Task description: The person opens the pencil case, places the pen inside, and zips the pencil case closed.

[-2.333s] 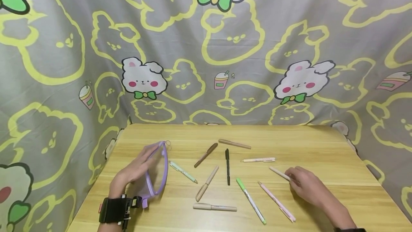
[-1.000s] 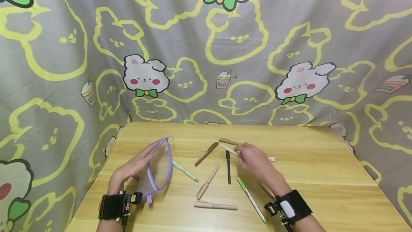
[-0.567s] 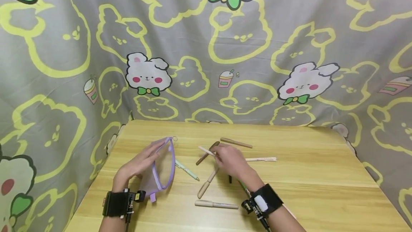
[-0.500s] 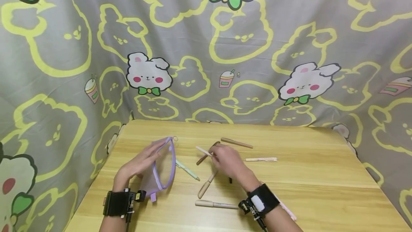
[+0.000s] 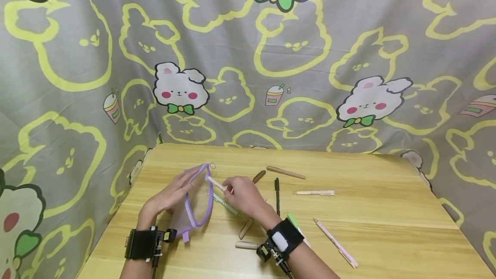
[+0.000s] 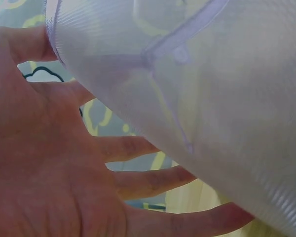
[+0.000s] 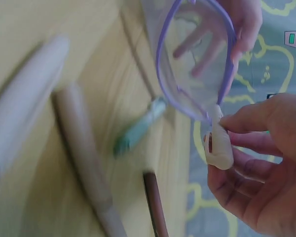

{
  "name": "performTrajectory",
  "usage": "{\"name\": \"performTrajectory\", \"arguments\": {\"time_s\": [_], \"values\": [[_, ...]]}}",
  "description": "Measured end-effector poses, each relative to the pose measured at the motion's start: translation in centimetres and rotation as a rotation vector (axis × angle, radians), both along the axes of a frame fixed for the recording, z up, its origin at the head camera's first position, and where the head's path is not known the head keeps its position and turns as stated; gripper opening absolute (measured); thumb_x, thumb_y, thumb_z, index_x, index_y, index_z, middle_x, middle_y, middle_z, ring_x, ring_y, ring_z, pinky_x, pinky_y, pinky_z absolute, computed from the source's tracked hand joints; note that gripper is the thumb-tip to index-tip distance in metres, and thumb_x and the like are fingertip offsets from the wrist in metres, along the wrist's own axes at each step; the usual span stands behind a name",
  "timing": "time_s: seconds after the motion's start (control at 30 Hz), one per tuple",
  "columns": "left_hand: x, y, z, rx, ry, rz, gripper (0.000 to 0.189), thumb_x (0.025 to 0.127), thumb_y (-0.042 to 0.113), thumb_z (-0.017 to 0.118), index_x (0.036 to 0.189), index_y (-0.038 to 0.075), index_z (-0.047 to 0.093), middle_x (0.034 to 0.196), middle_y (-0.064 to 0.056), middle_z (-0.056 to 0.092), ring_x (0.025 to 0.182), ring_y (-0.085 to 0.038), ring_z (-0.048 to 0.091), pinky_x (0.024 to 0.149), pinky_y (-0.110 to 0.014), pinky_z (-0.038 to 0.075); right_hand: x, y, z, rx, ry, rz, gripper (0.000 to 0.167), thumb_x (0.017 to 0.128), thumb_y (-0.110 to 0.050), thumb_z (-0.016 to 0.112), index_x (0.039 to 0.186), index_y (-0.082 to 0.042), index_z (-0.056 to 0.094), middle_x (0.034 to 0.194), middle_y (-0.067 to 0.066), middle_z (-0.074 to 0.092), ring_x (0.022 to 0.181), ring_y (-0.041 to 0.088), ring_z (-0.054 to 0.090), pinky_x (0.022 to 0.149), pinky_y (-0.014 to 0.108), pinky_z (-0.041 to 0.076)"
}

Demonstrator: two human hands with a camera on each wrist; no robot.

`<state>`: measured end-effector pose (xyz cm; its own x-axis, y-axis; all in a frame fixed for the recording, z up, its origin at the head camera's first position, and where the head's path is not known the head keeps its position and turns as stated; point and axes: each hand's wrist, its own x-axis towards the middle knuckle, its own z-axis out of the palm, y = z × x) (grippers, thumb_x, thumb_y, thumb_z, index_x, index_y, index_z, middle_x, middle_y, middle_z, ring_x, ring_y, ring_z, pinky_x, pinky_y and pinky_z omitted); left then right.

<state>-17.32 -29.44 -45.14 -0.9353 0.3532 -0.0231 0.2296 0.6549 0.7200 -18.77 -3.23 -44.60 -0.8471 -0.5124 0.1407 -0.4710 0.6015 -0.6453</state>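
My left hand [image 5: 170, 195] rests against the outside of a see-through pouch [image 6: 227, 98] with purple edging. Its straight, spread fingers [image 6: 148, 182] run behind the pouch wall, and their tips are partly hidden. The pouch's mouth gapes toward the right. A cream pen [image 7: 220, 148] with a clip is pinched between the thumb and fingers of my right hand [image 5: 244, 195]. In the head view the pen's far end overlaps the pouch's purple rim [image 5: 211, 201]; whether it touches the rim I cannot tell. A mint-green pen [image 7: 138, 128] lies by the mouth.
On the wooden table [image 5: 372, 210] lie a brown pen [image 5: 258, 176], a tan pen [image 5: 286, 172], a black pen [image 5: 277, 195], a cream printed pen [image 5: 314, 193], a pink pen [image 5: 335, 242] and a beige pen [image 5: 246, 245]. My right forearm partly covers a green-capped pen [image 5: 292, 219]. Patterned cloth [image 5: 228, 55] hangs behind.
My right hand has carried the cream pen from the table's right side leftward across the other pens to the pouch's mouth. The left hand and pouch have stayed nearly in place.
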Motion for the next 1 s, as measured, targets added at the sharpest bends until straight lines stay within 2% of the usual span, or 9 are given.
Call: {"name": "performTrajectory", "arguments": {"time_s": [0.13, 0.27, 0.5, 0.6, 0.7, 0.83, 1.0], "values": [[0.1, 0.0, 0.1, 0.014, -0.019, 0.005, 0.057, 0.11, 0.02, 0.037, 0.162, 0.002, 0.022, 0.165, -0.031, 0.017, 0.148, -0.059, 0.012, 0.107, -0.085, 0.011, 0.1, -1.7, -0.4, -0.082, -0.108, -0.016, 0.024, 0.091, 0.0, 0.069, 0.114, 0.003, 0.074, 0.083, 0.002, 0.071, 0.057, 0.004, 0.053, 0.046, 0.019, 0.044], [0.2, 0.0, 0.2, 0.017, -0.022, 0.005, 0.057, 0.111, 0.022, 0.036, 0.162, 0.001, 0.022, 0.165, -0.031, 0.017, 0.147, -0.059, 0.015, 0.108, -0.083, 0.015, 0.2, -3.1, -0.8, -0.154, -0.207, -0.044, 0.028, 0.089, 0.001, 0.069, 0.116, 0.007, 0.072, 0.081, 0.004, 0.07, 0.059, 0.005, 0.056, 0.047, 0.019, 0.045], [0.0, -0.2, 0.0, 0.05, 0.001, -0.021, 0.057, 0.109, 0.021, 0.036, 0.162, 0.003, 0.023, 0.163, -0.033, 0.018, 0.144, -0.062, 0.015, 0.103, -0.088, 0.014, 0.2, -4.3, -1.3, -0.238, -0.309, -0.097, 0.03, 0.087, 0.002, 0.07, 0.116, 0.009, 0.072, 0.077, 0.003, 0.069, 0.059, 0.008, 0.061, 0.052, 0.022, 0.053], [-0.2, -0.2, -0.2, 0.067, 0.011, -0.047, 0.058, 0.109, 0.022, 0.036, 0.162, 0.004, 0.023, 0.162, -0.035, 0.017, 0.142, -0.065, 0.015, 0.099, -0.09, 0.016, 0.4, -4.5, -1.4, -0.3, -0.374, -0.081, 0.032, 0.087, 0.005, 0.068, 0.119, 0.011, 0.07, 0.081, 0.006, 0.071, 0.063, 0.014, 0.068, 0.057, 0.028, 0.06], [-0.3, -0.2, -0.3, 0.088, 0.033, -0.074, 0.057, 0.109, 0.022, 0.035, 0.162, 0.005, 0.023, 0.162, -0.035, 0.018, 0.141, -0.066, 0.017, 0.097, -0.091, 0.017, 0.5, -4.7, -1.5, -0.353, -0.432, -0.036, 0.037, 0.088, 0.007, 0.067, 0.125, 0.011, 0.067, 0.096, 0.012, 0.074, 0.082, 0.024, 0.074, 0.069, 0.031, 0.063], [-0.3, 0.0, 0.0, 0.097, 0.015, -0.062, 0.058, 0.108, 0.02, 0.034, 0.162, 0.002, 0.022, 0.163, -0.034, 0.018, 0.144, -0.064, 0.014, 0.102, -0.088, 0.013, 0.6, -4.8, -1.5, -0.358, -0.439, 0.008, 0.037, 0.089, 0.009, 0.066, 0.126, 0.008, 0.066, 0.11, 0.014, 0.075, 0.102, 0.03, 0.072, 0.079, 0.027, 0.061], [-0.6, -0.3, -0.7, 0.07, -0.02, -0.024, 0.059, 0.107, 0.02, 0.034, 0.162, 0.003, 0.023, 0.165, -0.03, 0.017, 0.148, -0.059, 0.011, 0.106, -0.085, 0.01, 0.8, -4.2, -1.4, -0.35, -0.401, 0.019, 0.035, 0.09, 0.01, 0.062, 0.124, 0.007, 0.068, 0.111, 0.017, 0.074, 0.101, 0.032, 0.072, 0.079, 0.026, 0.061]]}}
